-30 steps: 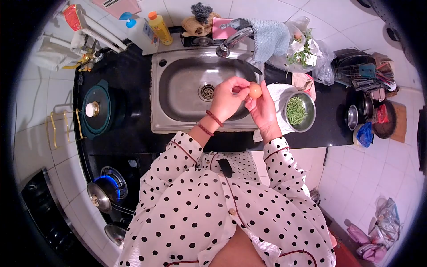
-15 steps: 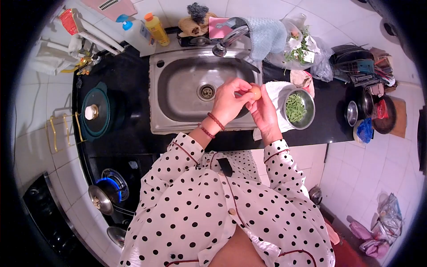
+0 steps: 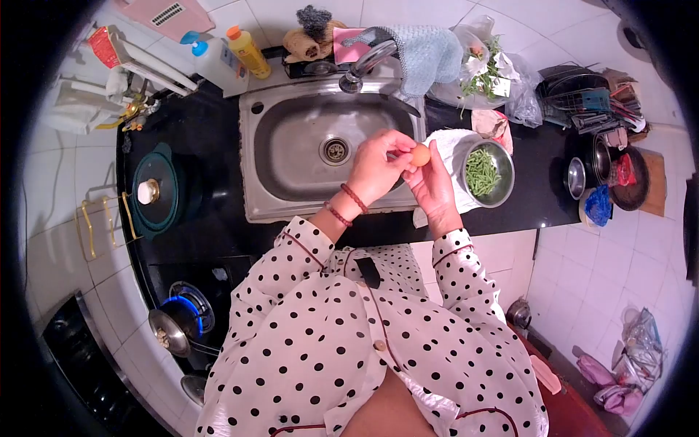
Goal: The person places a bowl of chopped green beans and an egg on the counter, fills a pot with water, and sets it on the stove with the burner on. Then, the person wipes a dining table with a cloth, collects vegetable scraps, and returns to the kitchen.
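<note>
While between both hands [image 3: 370,169] [image 3: 435,188], an egg [image 3: 420,154]

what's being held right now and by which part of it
A brown egg, held by its sides, with the left hand at its left and the right hand at its right.

One egg [image 3: 421,154], one sink [image 3: 287,156], one faucet [image 3: 370,65] and two bottles [image 3: 250,54] are in view.
</note>
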The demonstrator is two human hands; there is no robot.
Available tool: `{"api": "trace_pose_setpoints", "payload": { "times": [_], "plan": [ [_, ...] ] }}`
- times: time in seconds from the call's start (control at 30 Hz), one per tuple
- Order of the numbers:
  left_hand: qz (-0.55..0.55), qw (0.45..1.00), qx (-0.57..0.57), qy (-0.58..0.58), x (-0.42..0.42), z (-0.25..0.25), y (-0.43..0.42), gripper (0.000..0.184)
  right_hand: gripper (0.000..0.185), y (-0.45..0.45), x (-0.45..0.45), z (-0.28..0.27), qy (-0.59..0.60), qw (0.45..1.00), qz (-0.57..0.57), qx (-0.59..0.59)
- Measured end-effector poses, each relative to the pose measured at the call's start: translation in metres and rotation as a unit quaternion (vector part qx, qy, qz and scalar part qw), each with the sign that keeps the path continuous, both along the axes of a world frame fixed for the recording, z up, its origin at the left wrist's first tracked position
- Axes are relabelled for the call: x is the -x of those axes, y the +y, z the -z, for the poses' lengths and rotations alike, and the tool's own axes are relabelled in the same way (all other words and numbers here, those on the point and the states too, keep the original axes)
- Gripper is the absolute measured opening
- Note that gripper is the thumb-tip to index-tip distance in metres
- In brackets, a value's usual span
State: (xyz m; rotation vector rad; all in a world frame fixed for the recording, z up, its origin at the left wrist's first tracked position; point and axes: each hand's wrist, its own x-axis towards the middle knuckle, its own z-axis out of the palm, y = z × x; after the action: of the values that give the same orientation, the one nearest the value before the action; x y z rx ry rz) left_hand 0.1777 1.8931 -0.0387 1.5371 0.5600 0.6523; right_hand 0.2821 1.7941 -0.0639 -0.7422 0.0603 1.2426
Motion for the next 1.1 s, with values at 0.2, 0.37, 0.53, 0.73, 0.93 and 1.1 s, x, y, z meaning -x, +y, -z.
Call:
{"api": "trace_pose_setpoints", "payload": {
  "times": [0.2, 0.37, 0.53, 0.73, 0.93, 1.1],
  "plan": [
    [0.029, 0.978, -0.175, 0.107, 0.004, -0.028, -0.003, 0.031, 0.042, -0.001, 0.002, -0.009, -0.005, 0.999, 0.025, 0.036],
    [0.042, 0.963, -0.235, 0.127, 0.003, -0.023, -0.005, 0.038, 0.041, -0.006, -0.001, -0.004, -0.034, 0.999, 0.003, 0.036],
    [0.034, 0.976, -0.189, 0.107, 0.001, -0.018, -0.008, 0.037, 0.038, -0.015, -0.004, -0.006, -0.083, 0.995, 0.002, 0.056],
    [0.019, 0.996, -0.075, 0.048, -0.005, -0.01, -0.007, 0.026, 0.038, -0.028, 0.006, -0.038, -0.286, 0.956, 0.02, 0.069],
    [0.056, 0.997, -0.052, 0.029, -0.011, -0.013, -0.008, 0.019, 0.049, -0.036, 0.007, -0.047, -0.386, 0.915, 0.063, 0.099],
    [0.084, 0.996, -0.024, 0.027, -0.017, -0.009, -0.014, 0.02, 0.049, -0.044, -0.002, -0.039, -0.498, 0.851, 0.043, 0.159]
  ]
}}
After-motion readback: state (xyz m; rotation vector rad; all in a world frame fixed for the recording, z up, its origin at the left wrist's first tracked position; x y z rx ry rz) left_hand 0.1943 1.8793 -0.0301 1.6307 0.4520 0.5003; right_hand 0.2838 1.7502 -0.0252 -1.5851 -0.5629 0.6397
